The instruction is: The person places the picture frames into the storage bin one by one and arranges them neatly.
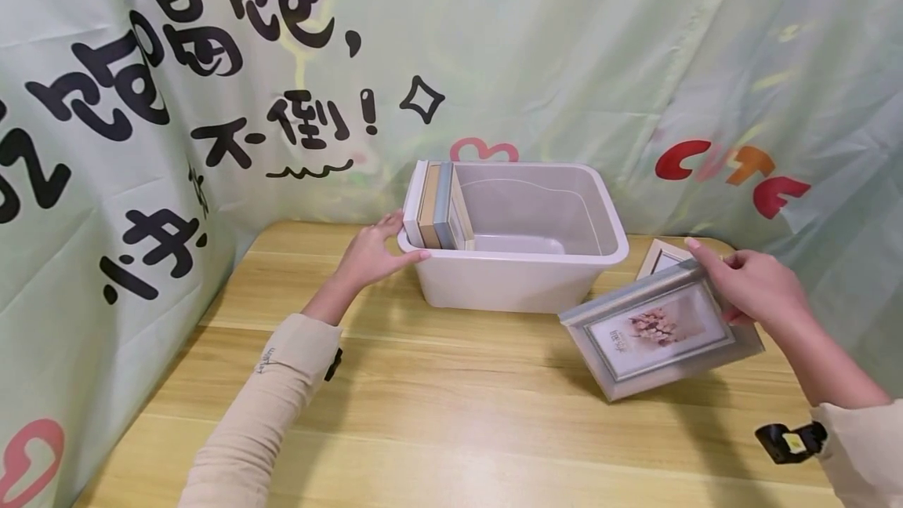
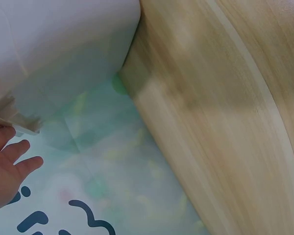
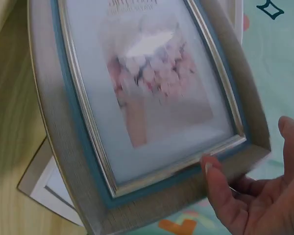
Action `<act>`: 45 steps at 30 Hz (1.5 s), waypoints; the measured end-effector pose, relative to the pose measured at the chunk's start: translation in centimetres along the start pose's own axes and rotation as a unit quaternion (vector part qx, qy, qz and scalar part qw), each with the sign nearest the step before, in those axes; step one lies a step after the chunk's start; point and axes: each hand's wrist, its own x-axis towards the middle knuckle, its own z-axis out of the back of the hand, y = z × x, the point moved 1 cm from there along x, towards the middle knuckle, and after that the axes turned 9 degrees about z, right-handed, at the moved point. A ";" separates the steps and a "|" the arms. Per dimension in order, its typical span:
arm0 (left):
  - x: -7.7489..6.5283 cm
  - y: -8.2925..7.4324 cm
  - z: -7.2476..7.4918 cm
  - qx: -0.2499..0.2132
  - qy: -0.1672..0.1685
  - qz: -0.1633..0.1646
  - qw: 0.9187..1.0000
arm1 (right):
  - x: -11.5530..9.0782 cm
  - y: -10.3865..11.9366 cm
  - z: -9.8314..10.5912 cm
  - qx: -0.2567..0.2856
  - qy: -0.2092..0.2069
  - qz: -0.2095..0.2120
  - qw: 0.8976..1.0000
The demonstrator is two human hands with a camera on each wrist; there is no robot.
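My right hand [image 1: 758, 288] pinches one end of a silvery picture frame [image 1: 663, 328] with a flower print, holding it tilted above the table. The right wrist view shows the frame [image 3: 171, 181] with blue and gold inner edging, fingertips on its front. At the grey-white plastic bin [image 1: 508, 281], my left hand [image 1: 370, 252] touches the near left corner, its thumb along the rim. Its fingers [image 2: 10, 159] look loosely extended below the rim in the left wrist view. Several picture frames [image 1: 440, 206] stand on edge side by side at the bin's left end.
Another light picture frame [image 1: 659, 257] lies on the wooden table [image 1: 423, 398], partly hidden behind the held one. A printed fabric backdrop [image 1: 536, 61] hangs close behind the bin and along the left side of the table.
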 end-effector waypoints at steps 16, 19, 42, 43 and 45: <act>0.1 -0.1 -0.1 0.004 -0.009 -0.006 1.000 | -0.8 1.4 -0.4 0.040 -0.130 0.040 0.990; 0.1 -0.1 -0.1 0.003 -0.012 -0.006 1.000 | -1.0 1.5 -0.1 0.011 -0.164 0.061 0.985; -0.2 -0.1 -0.1 0.011 -0.017 -0.015 1.000 | -3.9 2.3 0.7 -0.035 -0.212 0.167 0.962; -0.2 -0.1 -0.1 0.018 -0.017 -0.018 1.000 | -3.9 2.3 0.6 -0.033 -0.234 0.180 0.955; -0.2 -0.2 0.0 0.035 -0.017 -0.025 0.999 | -4.0 2.2 0.3 -0.027 -0.284 0.209 0.935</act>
